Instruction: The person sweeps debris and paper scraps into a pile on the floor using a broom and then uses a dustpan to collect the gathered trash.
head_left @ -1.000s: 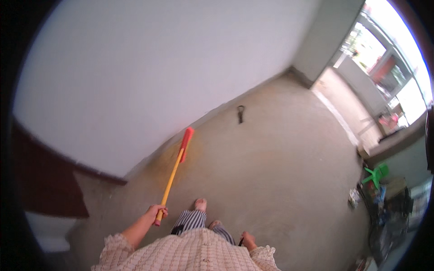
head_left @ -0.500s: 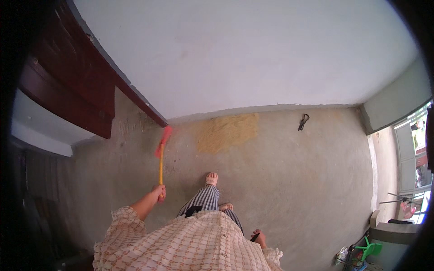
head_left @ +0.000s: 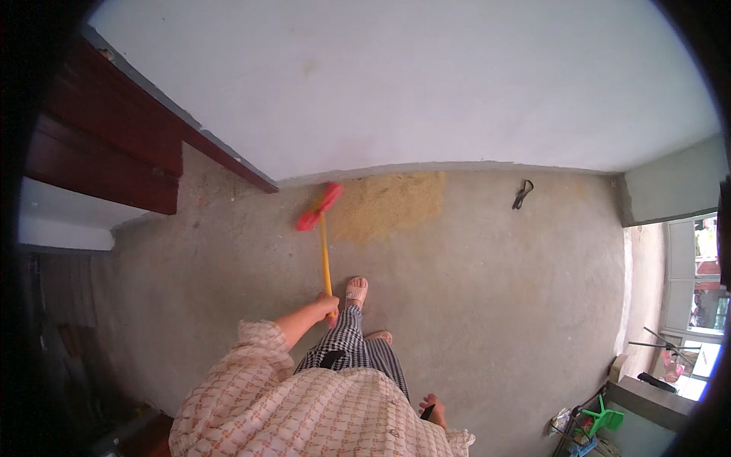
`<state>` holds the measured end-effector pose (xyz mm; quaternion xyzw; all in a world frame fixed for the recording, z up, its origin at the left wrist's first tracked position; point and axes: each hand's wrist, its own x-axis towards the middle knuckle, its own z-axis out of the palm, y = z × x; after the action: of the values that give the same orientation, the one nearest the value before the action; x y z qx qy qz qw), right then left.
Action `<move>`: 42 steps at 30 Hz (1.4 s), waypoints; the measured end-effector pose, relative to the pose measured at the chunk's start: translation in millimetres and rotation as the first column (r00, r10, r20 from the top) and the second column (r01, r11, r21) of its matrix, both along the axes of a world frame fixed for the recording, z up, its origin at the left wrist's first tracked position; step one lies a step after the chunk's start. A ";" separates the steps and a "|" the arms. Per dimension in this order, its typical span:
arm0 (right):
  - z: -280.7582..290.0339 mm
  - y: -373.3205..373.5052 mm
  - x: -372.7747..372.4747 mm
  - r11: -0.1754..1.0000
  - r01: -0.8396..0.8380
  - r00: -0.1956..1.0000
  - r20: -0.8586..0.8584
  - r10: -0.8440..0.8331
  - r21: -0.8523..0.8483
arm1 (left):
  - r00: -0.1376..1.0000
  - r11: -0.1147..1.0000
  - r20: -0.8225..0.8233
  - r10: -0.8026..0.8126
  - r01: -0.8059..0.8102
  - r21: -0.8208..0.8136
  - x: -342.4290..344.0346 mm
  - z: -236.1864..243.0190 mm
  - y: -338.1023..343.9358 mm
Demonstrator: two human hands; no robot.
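Observation:
My left hand (head_left: 328,305) is wrapped round the yellow handle of a broom (head_left: 326,259). The red broom head (head_left: 320,207) rests at the left edge of a patch of loose yellow-tan material (head_left: 392,204), which looks like grain and lies spread along the foot of the wall. My right hand (head_left: 434,410) hangs low beside my body, fingers loosely apart. A small dark object (head_left: 427,412) lies against that hand; whether it is a band or something else cannot be made out.
A white wall (head_left: 426,84) rises ahead, with dark red wooden furniture (head_left: 114,145) at the left. A black looped object (head_left: 522,195) lies on the concrete floor (head_left: 487,305). Green plastic and other items (head_left: 605,415) crowd the lower right, near a doorway (head_left: 647,266).
My left hand has swung the broom to the right, from beside the furniture's end to the edge of the yellow patch. My right hand still hangs low.

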<state>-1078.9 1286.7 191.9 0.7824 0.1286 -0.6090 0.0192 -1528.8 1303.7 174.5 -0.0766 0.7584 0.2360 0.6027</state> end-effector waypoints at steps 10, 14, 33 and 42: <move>1.1 30.1 -45.4 0.965 -0.217 0.976 0.004 0.219 0.149 | 0.963 0.963 -0.029 0.270 -0.270 0.002 -43.4 77.8 -154.4; -29.6 17.5 -34.7 0.924 -0.286 0.951 -0.042 0.307 0.255 | 0.965 0.974 -0.212 0.155 -0.184 -0.128 -61.6 64.2 -161.8; -20.8 -15.2 -2.9 0.990 -0.019 0.990 -0.138 0.038 0.139 | 0.985 0.976 0.030 0.172 -0.174 0.132 -28.4 39.0 -61.3; 3.1 -13.0 -13.8 0.967 0.045 0.997 -0.068 -0.029 0.251 | 0.974 0.975 0.107 0.201 -0.210 0.074 -9.1 29.1 -97.4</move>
<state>-1092.7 1273.7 195.0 0.7608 0.1911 -0.6127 -0.0960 -1537.9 1206.3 203.6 -0.1406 0.7050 0.3250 0.6145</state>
